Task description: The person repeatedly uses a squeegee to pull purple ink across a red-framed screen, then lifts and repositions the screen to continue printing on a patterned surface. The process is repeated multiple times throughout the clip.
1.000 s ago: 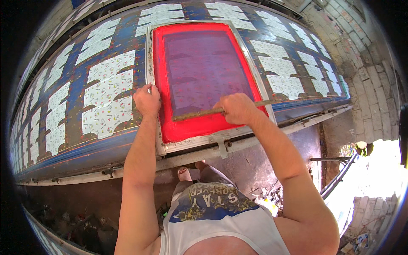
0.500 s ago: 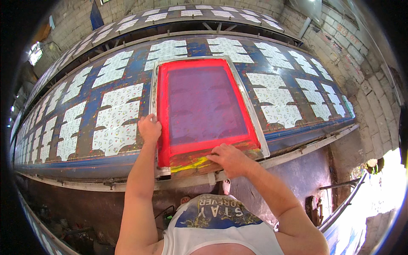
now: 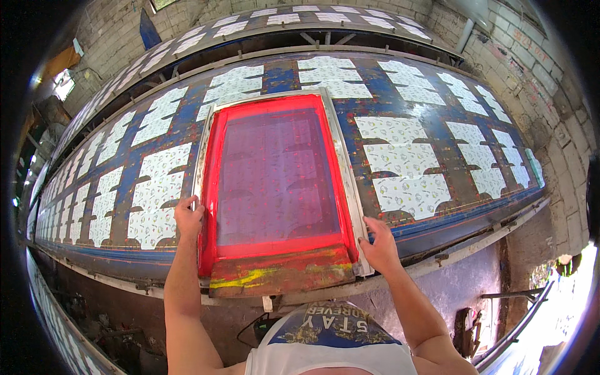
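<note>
A large screen printing frame [image 3: 275, 251] lies on the long table in front of me, its mesh [image 3: 275, 175] purple inside a bright red border. Fabric shapes show faintly through the mesh. The near end is a wooden strip [image 3: 281, 274] smeared with red and yellow. My left hand [image 3: 189, 215] is closed round the frame's left edge. On the right, my right hand [image 3: 380, 244] grips the pale side rail [image 3: 350, 181] near its lower end, thumb and fingers at the rail's edge.
White patterned fabric pieces [image 3: 409, 169] lie in rows on the blue-brown table [image 3: 281, 78]. A rail [image 3: 462, 247] runs along its near edge. Another table [image 3: 250, 36] with fabric pieces stands behind, near a block wall [image 3: 531, 56].
The screen frame has shifted left over the table. My right hand has gone from its near wooden strip to the right rail; my left hand stays on the left edge. The view has shifted slightly.
</note>
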